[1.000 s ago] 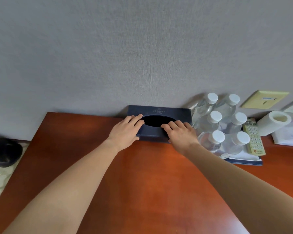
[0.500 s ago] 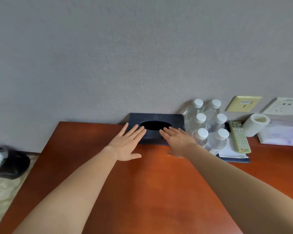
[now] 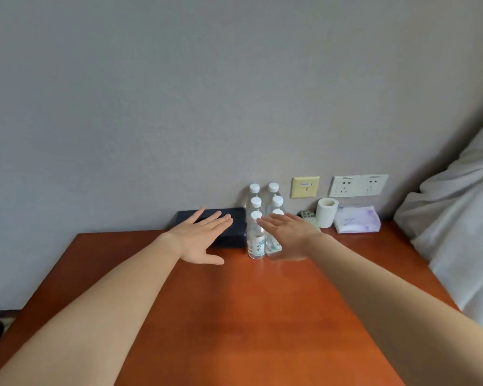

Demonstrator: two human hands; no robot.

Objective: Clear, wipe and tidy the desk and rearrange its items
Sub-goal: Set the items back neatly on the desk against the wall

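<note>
A dark blue tissue box (image 3: pixel 236 222) lies against the wall at the back of the reddish-brown desk (image 3: pixel 234 316). Right beside it stand several clear water bottles (image 3: pixel 256 238) with white caps. My left hand (image 3: pixel 200 236) hovers flat with straight fingers in front of the tissue box, holding nothing. My right hand (image 3: pixel 289 235) is also flat and empty, held in front of the bottles and hiding part of them. Behind it a remote control (image 3: pixel 308 215), a white paper roll (image 3: pixel 326 212) and a purple-and-white tissue pack (image 3: pixel 357 223) sit along the wall.
A yellow wall plate (image 3: pixel 305 187) and white power sockets (image 3: pixel 359 185) are on the grey wall. A grey curtain or bedding (image 3: pixel 457 232) hangs at the right edge of the desk. The floor shows past the desk's left edge.
Both hands have let go of the tissue box and pulled back with fingers straightened. The view has drawn back and turned right, so the box and bottles look farther away.
</note>
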